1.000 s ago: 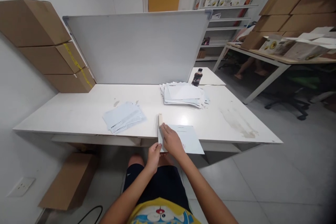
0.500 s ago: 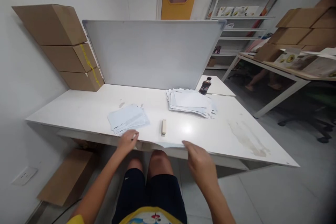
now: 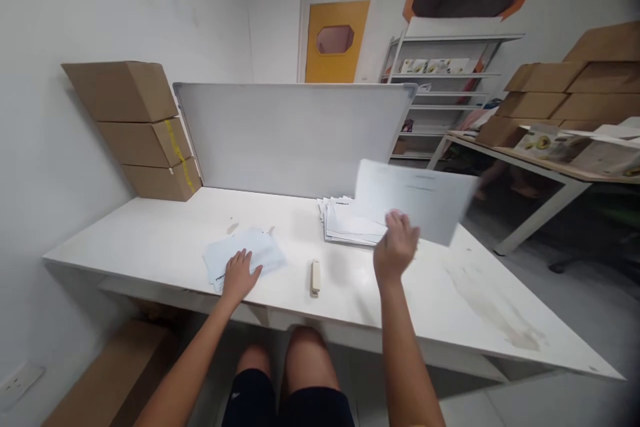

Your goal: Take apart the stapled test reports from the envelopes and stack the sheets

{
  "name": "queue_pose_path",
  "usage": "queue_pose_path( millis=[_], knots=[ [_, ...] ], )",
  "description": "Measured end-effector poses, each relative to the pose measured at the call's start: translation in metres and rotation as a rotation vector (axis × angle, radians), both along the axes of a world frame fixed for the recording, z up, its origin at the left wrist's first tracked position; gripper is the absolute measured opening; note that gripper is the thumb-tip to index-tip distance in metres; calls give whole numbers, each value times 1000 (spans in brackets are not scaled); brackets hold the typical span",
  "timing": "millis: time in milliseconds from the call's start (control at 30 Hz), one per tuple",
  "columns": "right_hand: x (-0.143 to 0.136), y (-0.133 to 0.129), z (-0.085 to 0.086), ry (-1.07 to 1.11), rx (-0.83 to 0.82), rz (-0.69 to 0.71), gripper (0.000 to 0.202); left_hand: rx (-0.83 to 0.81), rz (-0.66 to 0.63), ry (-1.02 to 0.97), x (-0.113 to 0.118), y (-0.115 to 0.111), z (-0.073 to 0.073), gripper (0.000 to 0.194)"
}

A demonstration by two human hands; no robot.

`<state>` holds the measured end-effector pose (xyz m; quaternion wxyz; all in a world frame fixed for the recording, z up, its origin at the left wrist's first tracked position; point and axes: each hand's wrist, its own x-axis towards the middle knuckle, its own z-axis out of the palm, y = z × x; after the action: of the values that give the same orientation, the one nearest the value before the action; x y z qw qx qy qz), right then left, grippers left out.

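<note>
My right hand (image 3: 397,248) grips a white printed sheet of paper (image 3: 435,197) by its lower edge. The sheet is raised over the right side of the table, in front of a thick paper stack (image 3: 345,221), part of which it hides. Fingers loosely spread, my left hand (image 3: 240,275) rests on a few loose papers (image 3: 267,253) at the left. Between the two hands stands a small cream oblong object (image 3: 315,278) that looks like a stapler; neither hand touches it.
Behind the white table (image 3: 165,233) leans a whiteboard (image 3: 295,140). Cardboard boxes (image 3: 150,147) are piled at the left wall. A larger carton (image 3: 115,373) sits on the floor. At the right is another table (image 3: 515,153) with boxes, near a metal shelf (image 3: 440,83).
My right hand has lifted the paper from the table's front edge up and to the right. My left hand has moved from the edge onto the loose papers. The view has tilted up.
</note>
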<state>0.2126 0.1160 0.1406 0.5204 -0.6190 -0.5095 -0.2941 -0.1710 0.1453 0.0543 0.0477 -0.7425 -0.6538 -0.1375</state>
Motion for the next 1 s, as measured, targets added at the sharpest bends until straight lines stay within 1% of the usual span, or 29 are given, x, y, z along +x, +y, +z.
queue_pose_path(
  millis=[67, 100, 133, 167, 200, 267, 333, 400, 500, 533, 600, 667, 700, 733, 767, 833, 933, 1000],
  knots=[
    [-1, 36, -30, 7, -326, 79, 47, 28, -29, -3, 0, -4, 2, 57],
    [-2, 46, -44, 11, -485, 117, 48, 44, -45, -6, 0, -6, 4, 56],
    [-3, 52, -59, 26, -600, 137, 50, 55, -61, -12, 1, -8, 5, 55],
    [-4, 54, -72, 50, -670, 141, 51, 61, -79, -19, 1, -10, 6, 54],
    [-5, 52, -84, 81, -699, 139, 53, 61, -101, -29, 2, -12, 7, 53],
    [-3, 40, -102, 159, -688, 134, 58, 51, -147, -45, 3, -17, 10, 52],
    [-1, 20, -116, 238, -702, 155, 62, 35, -198, -50, 5, -22, 13, 54],
    [1, -6, -126, 287, -772, 194, 64, 17, -253, -31, 6, -30, 15, 57],
    [-7, -53, -138, 230, -856, 271, 61, -13, -344, 25, 4, -48, 13, 65],
    [-12, -69, -141, 199, -853, 285, 59, -19, -380, 39, 1, -55, 11, 67],
    [-26, -102, -147, 184, -792, 290, 56, -16, -466, 50, -5, -72, 6, 69],
    [-44, -131, -150, 258, -687, 309, 54, 8, -554, 40, -13, -88, 1, 60],
    [-54, -144, -151, 331, -629, 341, 53, 25, -589, 31, -16, -96, -1, 54],
    [-65, -154, -150, 430, -574, 381, 52, 44, -615, 22, -18, -103, -4, 51],
    [-78, -163, -148, 554, -533, 425, 50, 62, -635, 14, -19, -110, -6, 53],
    [-105, -175, -139, 871, -516, 533, 47, 93, -671, 2, -19, -121, -10, 59],
    [-146, -180, -120, 1337, -620, 787, 45, 93, -736, -8, -14, -135, -13, 59],
    [-168, -177, -108, 1516, -684, 951, 44, 55, -786, -15, -9, -143, -13, 55]
  ],
)
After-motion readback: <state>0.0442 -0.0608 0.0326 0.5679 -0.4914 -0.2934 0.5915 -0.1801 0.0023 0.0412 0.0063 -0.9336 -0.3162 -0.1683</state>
